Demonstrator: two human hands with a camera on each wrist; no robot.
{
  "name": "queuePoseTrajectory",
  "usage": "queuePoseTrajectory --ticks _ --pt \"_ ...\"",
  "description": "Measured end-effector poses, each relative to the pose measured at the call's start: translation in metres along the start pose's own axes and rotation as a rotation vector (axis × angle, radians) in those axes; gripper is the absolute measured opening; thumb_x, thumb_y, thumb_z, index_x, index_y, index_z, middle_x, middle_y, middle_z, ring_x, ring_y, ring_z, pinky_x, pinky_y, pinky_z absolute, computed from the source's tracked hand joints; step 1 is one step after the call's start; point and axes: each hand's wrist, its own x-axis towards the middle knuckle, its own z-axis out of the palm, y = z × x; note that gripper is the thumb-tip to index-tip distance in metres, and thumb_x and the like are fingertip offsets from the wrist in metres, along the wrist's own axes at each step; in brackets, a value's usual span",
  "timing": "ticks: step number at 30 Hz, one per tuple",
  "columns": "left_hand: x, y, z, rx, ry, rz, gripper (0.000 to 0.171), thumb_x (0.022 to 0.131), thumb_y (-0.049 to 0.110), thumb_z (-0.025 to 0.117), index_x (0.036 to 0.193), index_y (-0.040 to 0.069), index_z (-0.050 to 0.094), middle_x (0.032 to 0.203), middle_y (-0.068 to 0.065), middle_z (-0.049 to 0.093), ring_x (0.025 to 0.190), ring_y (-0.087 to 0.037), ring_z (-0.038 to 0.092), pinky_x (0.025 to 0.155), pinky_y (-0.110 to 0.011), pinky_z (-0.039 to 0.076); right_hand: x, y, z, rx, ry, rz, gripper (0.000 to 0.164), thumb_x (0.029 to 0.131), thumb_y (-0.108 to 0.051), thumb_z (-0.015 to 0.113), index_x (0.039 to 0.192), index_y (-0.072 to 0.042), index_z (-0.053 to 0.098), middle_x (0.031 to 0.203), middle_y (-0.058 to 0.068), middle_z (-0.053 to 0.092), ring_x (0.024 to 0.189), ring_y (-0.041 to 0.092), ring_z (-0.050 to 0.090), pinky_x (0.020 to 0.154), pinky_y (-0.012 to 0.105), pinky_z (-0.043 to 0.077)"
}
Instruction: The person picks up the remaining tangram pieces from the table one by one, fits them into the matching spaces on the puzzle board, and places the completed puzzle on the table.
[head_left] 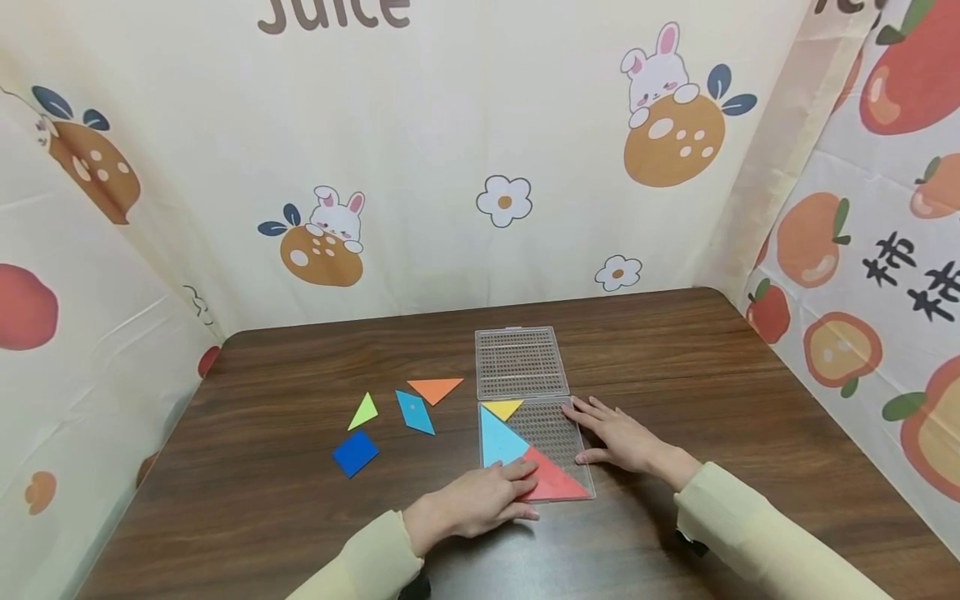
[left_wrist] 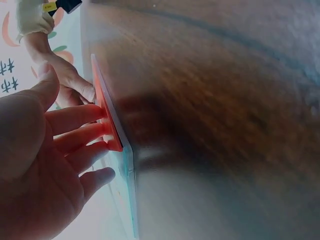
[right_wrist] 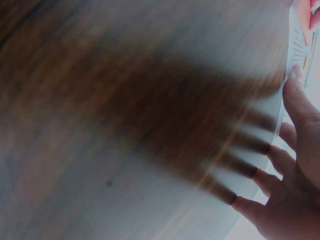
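Observation:
A hinged transparent tangram case lies opened flat. Its near half holds a yellow triangle, a light blue triangle and a red triangle. My left hand rests its fingertips on the red triangle, palm down; in the left wrist view the extended fingers touch the red piece along the case's near edge. At the case's right side lies my right hand, fingers spread and touching its edge. The right wrist view shows its thumb at the case rim and the other fingertips against the table.
Left of the case lie an orange triangle, a blue parallelogram, a lime triangle and a dark blue square. The case's far half is dotted. Behind the brown table hangs a printed curtain.

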Motion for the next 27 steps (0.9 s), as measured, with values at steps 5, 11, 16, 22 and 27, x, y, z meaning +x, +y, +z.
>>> queuePoseTrajectory --ticks 5,11,16,22,27 --pt "-0.0010 0.0008 0.0000 -0.018 -0.011 0.006 0.055 0.092 0.044 0.036 0.131 0.005 0.043 0.140 -0.008 0.031 0.127 -0.020 0.028 0.099 -0.036 0.029 -0.0002 0.0012 0.0008 -0.003 0.021 -0.018 0.071 0.077 -0.040 0.063 0.134 -0.006 0.037 0.138 0.020 0.031 0.124 0.044 0.024 0.087 0.064 0.026" --pt "-0.0016 -0.0004 -0.0004 -0.036 0.008 0.008 0.053 0.093 0.043 0.037 0.129 0.005 0.045 0.139 -0.007 0.033 0.125 -0.021 0.032 0.097 -0.033 0.031 0.0008 0.0013 0.0012 0.005 0.000 0.002 0.072 0.077 -0.038 0.064 0.136 -0.008 0.035 0.140 0.017 0.028 0.126 0.041 0.022 0.089 0.063 0.024" --pt "-0.0013 -0.0003 -0.0022 -0.047 0.031 0.004 0.053 0.093 0.042 0.037 0.129 0.004 0.045 0.138 -0.007 0.036 0.124 -0.018 0.033 0.096 -0.031 0.033 0.0011 0.0018 0.0022 -0.006 -0.009 0.005 0.072 0.078 -0.040 0.062 0.136 -0.008 0.034 0.140 0.017 0.028 0.126 0.041 0.022 0.090 0.063 0.024" --pt "-0.0023 -0.0017 -0.0021 -0.018 0.067 -0.054 0.058 0.092 0.045 0.036 0.130 0.002 0.042 0.136 -0.010 0.037 0.125 -0.020 0.034 0.096 -0.031 0.033 0.0013 0.0017 0.0019 -0.002 -0.004 0.003 0.071 0.078 -0.039 0.062 0.136 -0.008 0.035 0.140 0.016 0.028 0.126 0.041 0.022 0.090 0.062 0.025" --pt "-0.0045 -0.0046 -0.0014 0.020 0.078 -0.113 0.059 0.092 0.046 0.036 0.130 0.002 0.042 0.136 -0.010 0.037 0.124 -0.021 0.035 0.096 -0.035 0.033 0.0007 0.0018 0.0009 -0.014 0.006 -0.008 0.071 0.078 -0.040 0.062 0.135 -0.007 0.036 0.139 0.018 0.030 0.125 0.042 0.024 0.088 0.063 0.026"
